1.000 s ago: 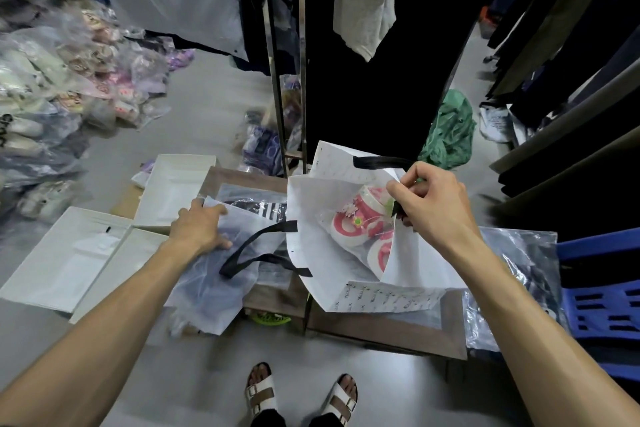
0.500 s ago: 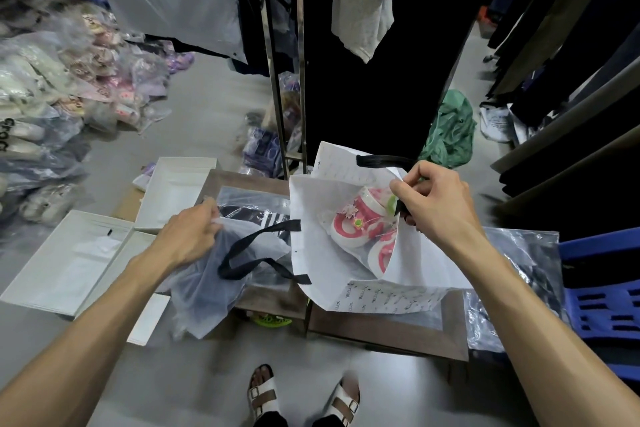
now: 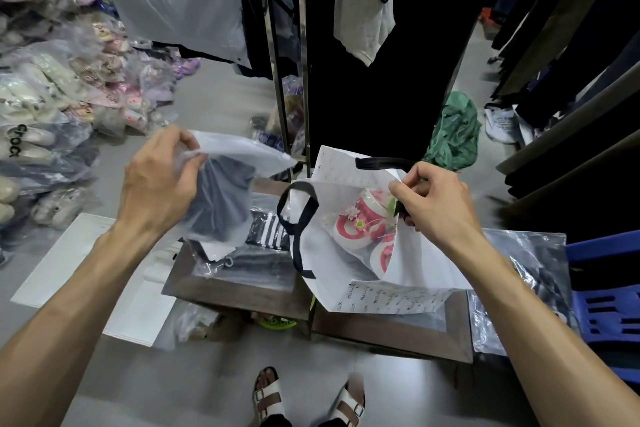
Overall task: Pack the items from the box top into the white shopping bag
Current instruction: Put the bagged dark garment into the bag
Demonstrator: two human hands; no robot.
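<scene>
My left hand [image 3: 159,180] grips a frosted plastic packet with a dark garment inside [image 3: 221,204] and holds it lifted above the brown box top [image 3: 235,291], left of the bag. The white shopping bag [image 3: 349,274] with black handles stands on the box, its mouth held apart by my right hand [image 3: 433,204], which pinches the far rim. Pink and white shoes [image 3: 360,229] lie inside the bag. A clear packet with a black-and-white striped item [image 3: 270,232] rests on the box top under the lifted packet.
White flat boxes [image 3: 69,260] lie on the floor at left, beside piles of bagged shoes [image 3: 52,107]. A clothes rack [image 3: 298,62] with dark garments stands behind. A blue crate [image 3: 609,291] and a clear plastic packet [image 3: 519,270] sit at right. My sandalled feet [image 3: 304,399] are below.
My left hand has lifted the frosted packet up off the box top and towards the bag. My right hand stays on the bag rim.
</scene>
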